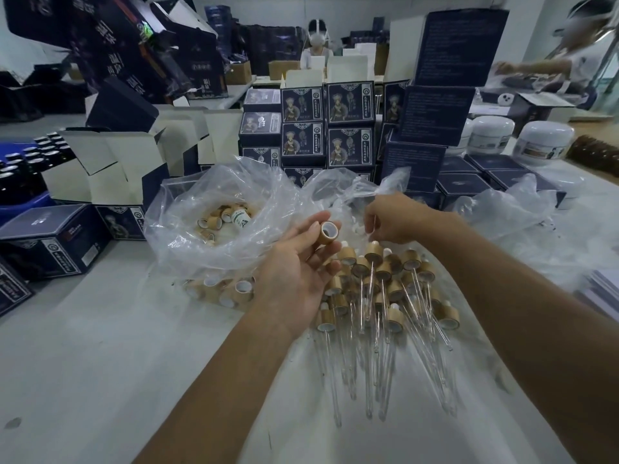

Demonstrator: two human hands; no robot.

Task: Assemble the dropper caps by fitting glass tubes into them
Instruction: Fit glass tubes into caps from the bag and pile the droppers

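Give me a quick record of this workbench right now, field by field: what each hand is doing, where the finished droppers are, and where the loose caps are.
left hand: left hand holds one bamboo cap at the fingertips, open end toward the camera, no tube in it
right hand: right hand reaches down among small white pieces, fingers curled; whether it holds one cannot be told
finished droppers: pile of droppers on the table, below the hands
loose caps: in the open plastic bag, left of the hands
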